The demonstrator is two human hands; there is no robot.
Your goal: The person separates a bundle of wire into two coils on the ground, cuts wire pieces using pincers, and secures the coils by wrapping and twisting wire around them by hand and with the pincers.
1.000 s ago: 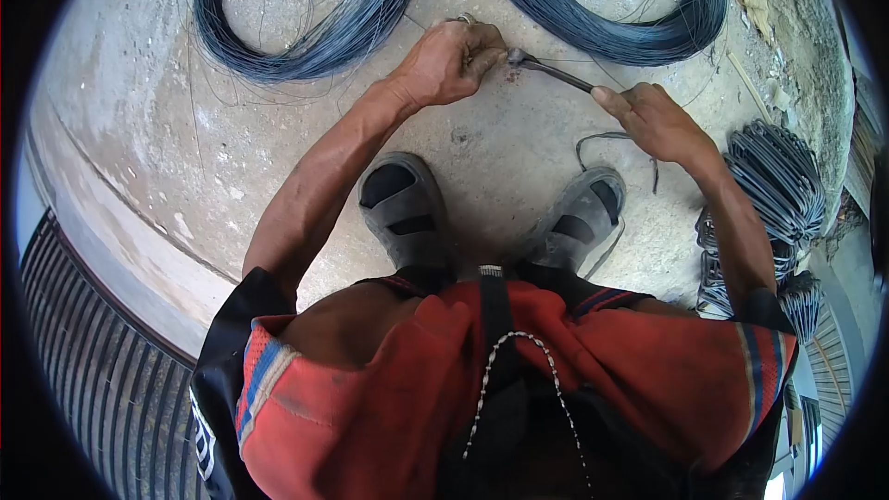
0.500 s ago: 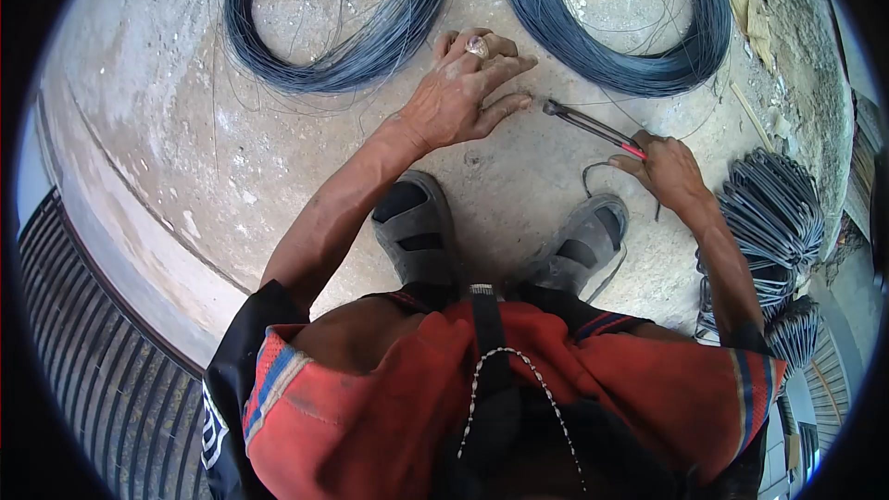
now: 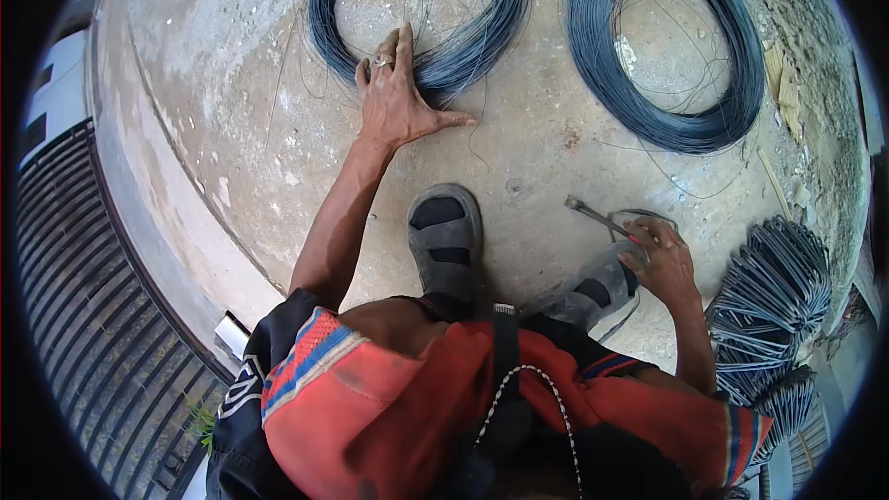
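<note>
My left hand is spread over the near edge of a coil of dark steel wire, thumb out to the right; its fingers are stretched, and it grips nothing that I can see. A ring is on one finger. In my right hand is a pair of pincers with red on the handles, the head pointing up and left above my right sandal. My fingers are closed around the handle end, which they partly hide.
A second wire coil lies on the concrete floor at the upper right, with loose strands about it. Bundles of bent steel bars are stacked at right. My left sandal stands mid-floor. A metal grille runs along the left.
My left hand has moved left onto the near edge of the left coil, its fingers spreading. My right hand has drawn the pincers back toward my right foot. The view has shifted.
</note>
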